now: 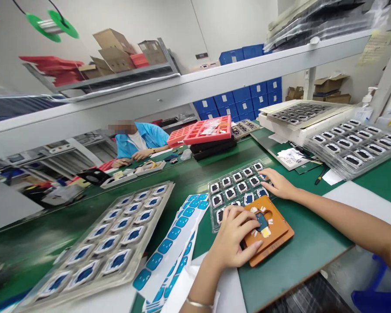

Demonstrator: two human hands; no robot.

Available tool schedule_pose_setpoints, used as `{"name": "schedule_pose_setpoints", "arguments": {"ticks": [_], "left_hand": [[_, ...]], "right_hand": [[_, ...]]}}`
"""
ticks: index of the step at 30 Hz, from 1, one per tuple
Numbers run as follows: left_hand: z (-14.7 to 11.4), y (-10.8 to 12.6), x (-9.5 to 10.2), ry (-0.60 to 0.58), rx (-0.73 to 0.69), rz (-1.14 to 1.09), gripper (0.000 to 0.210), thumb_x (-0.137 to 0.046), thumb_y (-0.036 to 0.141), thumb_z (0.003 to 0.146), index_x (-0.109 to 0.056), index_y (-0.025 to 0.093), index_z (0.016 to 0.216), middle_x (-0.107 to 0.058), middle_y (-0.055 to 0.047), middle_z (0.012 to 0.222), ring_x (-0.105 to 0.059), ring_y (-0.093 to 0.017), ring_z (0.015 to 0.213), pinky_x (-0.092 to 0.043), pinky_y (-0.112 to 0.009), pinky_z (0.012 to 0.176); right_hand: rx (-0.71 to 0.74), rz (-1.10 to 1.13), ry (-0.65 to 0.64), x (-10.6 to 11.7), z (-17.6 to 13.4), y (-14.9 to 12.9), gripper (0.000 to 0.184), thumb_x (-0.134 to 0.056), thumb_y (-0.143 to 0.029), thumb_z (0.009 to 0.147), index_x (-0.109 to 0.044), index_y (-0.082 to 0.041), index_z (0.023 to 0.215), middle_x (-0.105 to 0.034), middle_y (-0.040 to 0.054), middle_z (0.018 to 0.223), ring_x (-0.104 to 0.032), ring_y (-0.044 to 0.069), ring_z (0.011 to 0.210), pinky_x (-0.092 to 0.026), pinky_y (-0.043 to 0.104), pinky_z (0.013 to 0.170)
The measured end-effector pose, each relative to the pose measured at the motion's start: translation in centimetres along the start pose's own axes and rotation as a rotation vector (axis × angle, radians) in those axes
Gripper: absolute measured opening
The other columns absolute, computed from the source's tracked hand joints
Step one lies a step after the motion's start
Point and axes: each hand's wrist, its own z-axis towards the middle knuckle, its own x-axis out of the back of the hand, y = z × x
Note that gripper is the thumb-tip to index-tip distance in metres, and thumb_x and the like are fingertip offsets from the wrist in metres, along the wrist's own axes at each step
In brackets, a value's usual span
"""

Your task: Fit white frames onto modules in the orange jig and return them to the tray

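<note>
Orange fixture (280, 230) sits under left fingers (246, 216), beside a parts tray (216, 228).

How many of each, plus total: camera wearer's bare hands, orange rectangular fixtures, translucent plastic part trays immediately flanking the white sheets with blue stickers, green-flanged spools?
Bare hands: 2 (left hand, right hand)
Orange rectangular fixture: 1
Translucent plastic part trays: 2 (left-side tray, right-side tray)
Green-flanged spool: 1
Total: 6
</note>
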Motion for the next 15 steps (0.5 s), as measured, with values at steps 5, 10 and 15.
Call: {"name": "schedule_pose_setpoints", "arguments": {"ticks": [5,10,15], "left_hand": [[-0.2,-0.2,-0.5,0.003,-0.003,-0.042,0.025,-0.054,0.035,0.089,-0.062,0.02,0.107,-0.066,-0.01,0.115,-0.048,-0.028,0.107,-0.039,-0.047,0.094],[-0.4,-0.4,-0.6,0.004,-0.037,-0.118,0.053,-0.044,0.062,0.092,-0.061,0.02,0.122,-0.067,-0.011,0.118,-0.048,-0.03,0.116,-0.038,-0.05,0.1],[-0.3,-0.4,-0.6,0.035,-0.033,-0.141,0.061,-0.038,0.069,0.092,-0.065,0.02,0.117,-0.068,-0.011,0.117,-0.05,-0.029,0.116,-0.039,-0.049,0.101]], "right_hand": [[-0.067,-0.087,-0.228,-1.0,1.9,-0.6,0.034,-0.057,-0.034,0.094,-0.063,-0.023,0.125,-0.068,0.0123,0.12,-0.049,0.034,0.115,-0.037,0.052,0.097],[-0.176,-0.055,-0.255,-2.1,4.1,-0.9,0.027,-0.063,-0.031,0.09,-0.071,-0.025,0.115,-0.072,0.0109,0.109,-0.05,0.033,0.115,-0.035,0.051,0.096],[-0.292,0.153,-0.126,-1.9,4.2,-0.8,0.023,-0.066,-0.039,0.086,-0.074,-0.018,0.084,-0.073,0.0099,0.091,-0.059,0.026,0.094,-0.044,0.041,0.089]]}}
